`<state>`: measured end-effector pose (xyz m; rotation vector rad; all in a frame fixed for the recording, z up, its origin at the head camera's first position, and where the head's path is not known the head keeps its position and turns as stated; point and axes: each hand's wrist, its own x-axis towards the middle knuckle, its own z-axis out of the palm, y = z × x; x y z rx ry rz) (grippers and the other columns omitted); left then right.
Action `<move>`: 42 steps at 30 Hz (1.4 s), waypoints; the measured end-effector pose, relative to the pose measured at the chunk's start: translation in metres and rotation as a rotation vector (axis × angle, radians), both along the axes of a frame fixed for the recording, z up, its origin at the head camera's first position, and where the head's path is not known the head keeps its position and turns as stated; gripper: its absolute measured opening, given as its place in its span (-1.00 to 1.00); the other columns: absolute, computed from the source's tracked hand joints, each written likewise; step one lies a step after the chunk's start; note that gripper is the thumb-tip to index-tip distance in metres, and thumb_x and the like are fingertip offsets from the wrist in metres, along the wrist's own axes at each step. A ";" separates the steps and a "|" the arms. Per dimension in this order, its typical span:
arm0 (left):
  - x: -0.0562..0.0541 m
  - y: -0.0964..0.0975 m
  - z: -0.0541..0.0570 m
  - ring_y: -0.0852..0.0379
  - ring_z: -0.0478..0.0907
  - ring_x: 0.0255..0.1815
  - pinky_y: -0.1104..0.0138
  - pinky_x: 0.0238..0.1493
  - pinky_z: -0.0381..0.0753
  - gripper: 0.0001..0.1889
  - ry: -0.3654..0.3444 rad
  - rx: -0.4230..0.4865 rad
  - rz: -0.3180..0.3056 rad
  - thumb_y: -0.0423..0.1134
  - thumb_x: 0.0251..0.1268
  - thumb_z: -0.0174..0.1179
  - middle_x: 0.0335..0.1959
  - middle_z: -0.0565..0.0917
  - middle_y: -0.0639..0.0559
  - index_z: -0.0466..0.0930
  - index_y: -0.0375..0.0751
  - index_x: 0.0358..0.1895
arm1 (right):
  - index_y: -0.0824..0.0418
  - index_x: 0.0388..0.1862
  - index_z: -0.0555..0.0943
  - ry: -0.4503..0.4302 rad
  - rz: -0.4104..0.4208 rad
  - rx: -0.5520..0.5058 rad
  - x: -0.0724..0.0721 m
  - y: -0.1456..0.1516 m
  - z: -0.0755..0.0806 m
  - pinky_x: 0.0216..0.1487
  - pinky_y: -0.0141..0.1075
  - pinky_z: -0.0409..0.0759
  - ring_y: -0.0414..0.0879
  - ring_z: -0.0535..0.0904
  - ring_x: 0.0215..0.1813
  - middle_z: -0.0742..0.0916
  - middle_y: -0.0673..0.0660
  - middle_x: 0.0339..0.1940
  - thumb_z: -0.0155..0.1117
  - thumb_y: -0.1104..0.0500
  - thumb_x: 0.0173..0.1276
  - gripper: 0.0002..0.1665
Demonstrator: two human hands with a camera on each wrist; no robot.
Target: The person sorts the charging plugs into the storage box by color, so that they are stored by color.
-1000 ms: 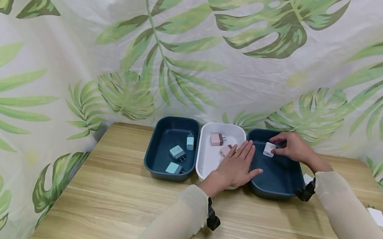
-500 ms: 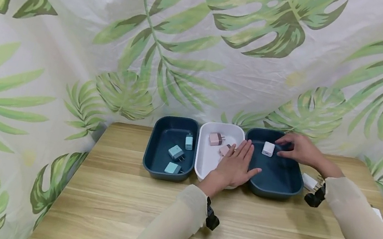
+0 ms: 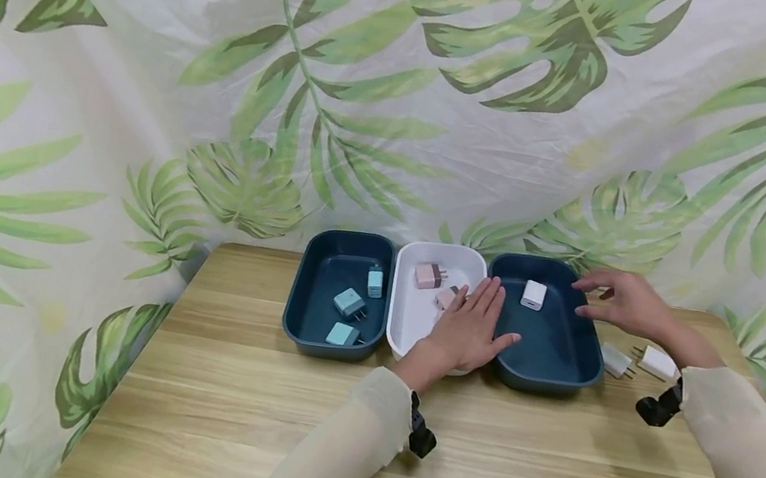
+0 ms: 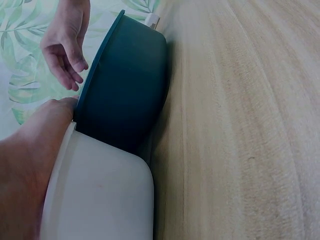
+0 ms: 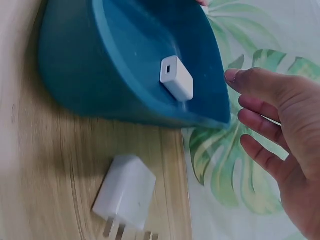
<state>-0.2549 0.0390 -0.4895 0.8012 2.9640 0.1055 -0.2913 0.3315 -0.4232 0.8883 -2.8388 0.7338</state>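
A white charger plug with a USB port lies in the right dark blue bin; the right wrist view shows the same plug up close. My right hand hovers over that bin's right rim, thumb and fingers apart and holding nothing. My left hand rests with straight fingers across the adjoining rims of the white bin and the right bin. Pink charger plugs lie in the white bin, partly hidden by the left hand.
At left stands another dark blue bin with several light-blue charger plugs. On the wooden table, two white plugs, one nearer and one farther right, lie right of the bins. A leaf-print cloth hangs behind.
My right hand has released the white charger plug in the right bin and moved right, away from it. The left hand keeps its place on the rims.
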 end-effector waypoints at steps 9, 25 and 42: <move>0.000 0.000 -0.001 0.10 -0.40 0.79 0.08 0.75 -0.22 -0.10 0.010 -0.008 0.001 0.43 0.66 -0.43 0.80 -0.27 0.03 -0.26 -0.10 0.77 | 0.36 0.02 0.80 0.056 -0.013 0.006 0.007 0.021 0.000 -0.18 -0.06 0.77 0.21 0.74 -0.09 0.83 0.25 -0.08 0.64 0.29 0.20 -0.60; 0.000 0.001 -0.001 0.09 -0.40 0.79 0.06 0.75 -0.21 -0.09 0.004 0.000 0.001 0.43 0.65 -0.43 0.80 -0.28 0.02 -0.26 -0.10 0.77 | 0.32 0.08 0.78 -0.039 -0.095 0.040 0.032 0.054 -0.013 -0.08 -0.03 0.76 0.18 0.74 -0.02 0.83 0.21 -0.01 0.60 0.23 0.29 -0.60; -0.004 0.001 -0.004 0.14 -0.50 0.77 0.08 0.75 -0.32 -0.09 -0.047 0.013 0.008 0.45 0.64 -0.43 0.79 -0.36 0.07 -0.31 -0.06 0.77 | 0.35 -0.07 0.81 0.011 -0.072 0.014 0.049 0.069 -0.038 -0.20 -0.18 0.75 -0.04 0.78 -0.17 0.86 0.16 -0.17 0.67 0.29 0.14 -0.64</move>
